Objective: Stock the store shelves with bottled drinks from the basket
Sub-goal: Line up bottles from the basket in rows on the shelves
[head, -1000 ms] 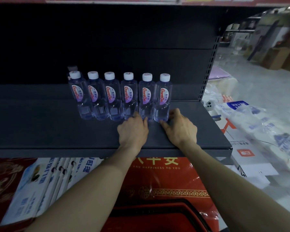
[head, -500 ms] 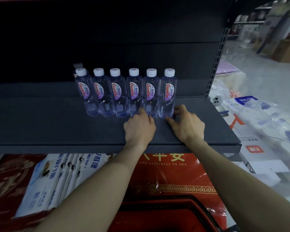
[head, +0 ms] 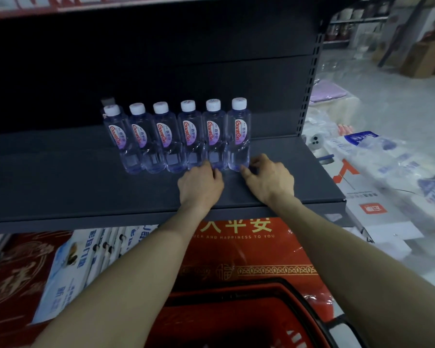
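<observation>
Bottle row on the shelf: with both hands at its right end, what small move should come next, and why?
Probably draw both hands back down to the red basket. Six bottles stand upright in an even row on the shelf; the left hand and right hand touch the end bottles' bases, and much shelf is bare.

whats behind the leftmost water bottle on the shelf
Behind the leftmost clear plastic water bottle with a white cap, a grey cap-like top pokes up. Its body is covered by that bottle, so what it is cannot be told.
</observation>
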Available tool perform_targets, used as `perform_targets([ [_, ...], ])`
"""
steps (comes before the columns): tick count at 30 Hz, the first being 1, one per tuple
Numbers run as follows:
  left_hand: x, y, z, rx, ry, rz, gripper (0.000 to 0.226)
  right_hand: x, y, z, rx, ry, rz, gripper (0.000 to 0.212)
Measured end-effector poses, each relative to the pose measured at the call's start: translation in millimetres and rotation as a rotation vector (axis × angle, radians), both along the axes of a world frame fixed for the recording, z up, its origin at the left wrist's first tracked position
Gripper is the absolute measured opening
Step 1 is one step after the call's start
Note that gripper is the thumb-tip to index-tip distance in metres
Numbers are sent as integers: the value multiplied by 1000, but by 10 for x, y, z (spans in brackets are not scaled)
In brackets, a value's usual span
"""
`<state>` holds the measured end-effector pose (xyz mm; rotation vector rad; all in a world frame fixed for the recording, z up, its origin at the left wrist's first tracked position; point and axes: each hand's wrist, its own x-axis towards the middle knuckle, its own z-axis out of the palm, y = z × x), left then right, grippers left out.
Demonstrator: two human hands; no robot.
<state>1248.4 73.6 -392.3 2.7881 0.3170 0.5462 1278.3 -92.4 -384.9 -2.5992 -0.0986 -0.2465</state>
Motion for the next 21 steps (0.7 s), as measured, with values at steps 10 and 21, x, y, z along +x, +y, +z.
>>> perform_targets([
  [10, -698, 32, 208, -294, 105, -227, 34, -887, -31, 106, -11, 193, 213, 51],
  [21, -2520, 252, -494, -485, 134, -244, 24, -2458, 112, -476, -41, 302, 394, 49],
])
